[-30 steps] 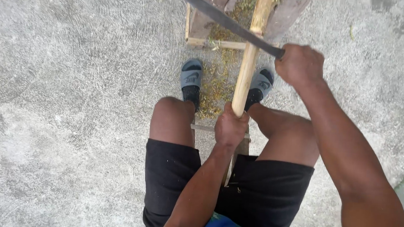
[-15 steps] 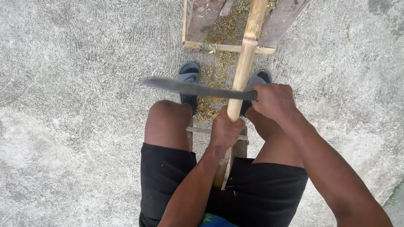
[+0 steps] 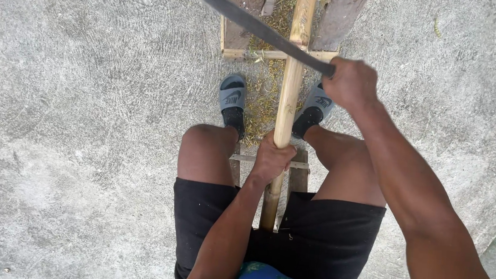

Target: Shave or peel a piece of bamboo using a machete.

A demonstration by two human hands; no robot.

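Observation:
I sit with a long pale bamboo pole (image 3: 292,72) running away from me between my knees. My left hand (image 3: 272,160) grips the pole just in front of my lap. A long dark machete (image 3: 251,24) is raised in my right hand (image 3: 350,81), its blade slanting up to the left across the pole near the wooden frame. The blade's tip points to the upper left.
A wooden frame of planks (image 3: 249,54) lies on the concrete floor (image 3: 73,114) ahead of my feet, with bamboo shavings (image 3: 260,93) scattered between my grey sandals (image 3: 232,94). A low wooden seat (image 3: 298,176) shows under my legs.
The machete was up, came down level across the pole near my knees half a second ago, and is now raised again, slanting toward the upper left. My left hand stays on the pole.

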